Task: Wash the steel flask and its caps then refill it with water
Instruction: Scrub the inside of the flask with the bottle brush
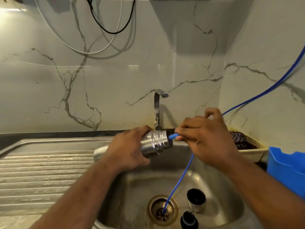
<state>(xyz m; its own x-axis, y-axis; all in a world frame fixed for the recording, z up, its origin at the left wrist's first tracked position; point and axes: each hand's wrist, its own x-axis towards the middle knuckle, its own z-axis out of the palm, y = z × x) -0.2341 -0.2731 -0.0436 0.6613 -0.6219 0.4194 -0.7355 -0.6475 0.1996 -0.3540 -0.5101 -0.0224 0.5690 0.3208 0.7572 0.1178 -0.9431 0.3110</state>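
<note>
Flask: A steel flask (155,143) lies on its side in mid-air over the sink (222,187), just in front of the foot of the tap (157,108). Its body is brushed and dull grey. Its neck is brighter, ringed with polished screw threads that catch the light. The mouth is uncapped and faces right.

Left grip: The left hand (127,151) is wrapped around the flask's body, with fingers over the top and the thumb side beneath. It carries the flask's whole weight.

Right grip: The right hand (206,138) pinches the end of a thin blue tube (257,95) between its fingertips. The tube's tip sits at the rim of the flask's mouth. Whether it reaches inside cannot be told.

Tube: One stretch runs from the right wall down to the right hand. Another drops from below that hand into the drain (162,210).

Caps: A steel cup cap (196,199) stands on the sink floor right of the drain, with its dark hollow facing up. A black stopper (189,219) stands just in front of it, near the picture's lower edge.

Surroundings: A ribbed steel drainboard (41,162) spreads left of the basin on the counter. A pale basket (252,149) holding dark cloth sits in the right corner, with a blue plastic bin (287,167) beside it. White and black cables (105,28) loop down the veined marble wall.
</note>
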